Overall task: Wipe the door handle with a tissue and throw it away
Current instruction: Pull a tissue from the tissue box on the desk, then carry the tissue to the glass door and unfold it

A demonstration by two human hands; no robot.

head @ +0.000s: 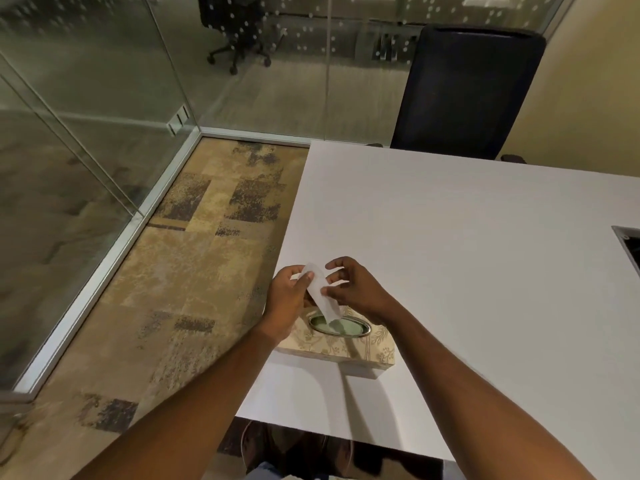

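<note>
A white tissue (320, 293) hangs as a narrow strip above the oval opening of a beige patterned tissue box (341, 348) at the near left part of the white table (467, 254). My left hand (289, 299) pinches the tissue's upper end between thumb and fingers. My right hand (353, 284) touches the strip's right edge with thumb and fingertips, its other fingers curled loosely. The tissue's lower end reaches the box opening. No door handle or bin is in view.
A black office chair (467, 91) stands at the table's far side. Glass partitions (86, 116) with metal frames run along the left and back. Patterned carpet (194, 271) covers the floor to the left. A recessed panel (628, 242) sits at the table's right edge.
</note>
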